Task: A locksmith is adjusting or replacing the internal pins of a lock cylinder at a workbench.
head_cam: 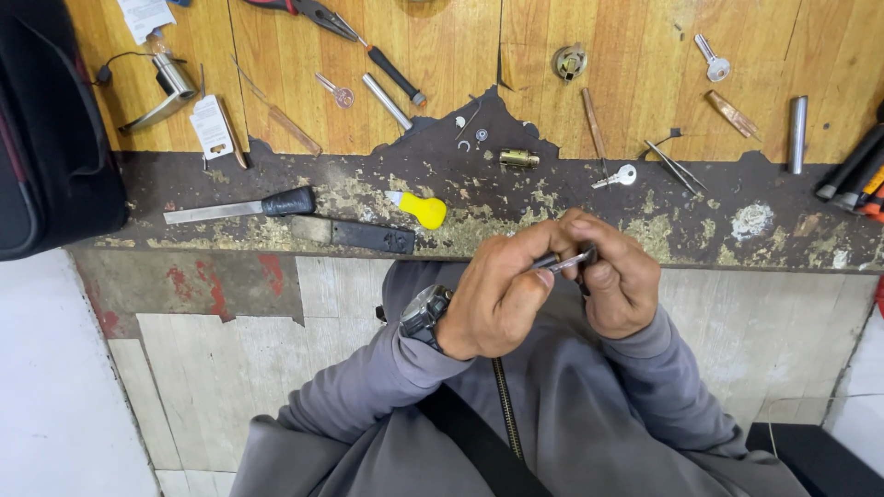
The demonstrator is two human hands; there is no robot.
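Grey sleeves (396, 387) fill the lower frame, a watch (425, 311) on the left wrist. Both hands meet at centre: the left hand (502, 294) and right hand (619, 281) pinch a small metal piece (566, 262) between closed fingers. Above lie a yellow-handled tool (424, 210), a file (241, 208), a brass cylinder (518, 158) and a key (618, 177) on the worn bench (737, 221).

The scene is lit evenly and brightly from above — shadows are kept soft, the picture is sharp, and slight bending is seen at the far edges.
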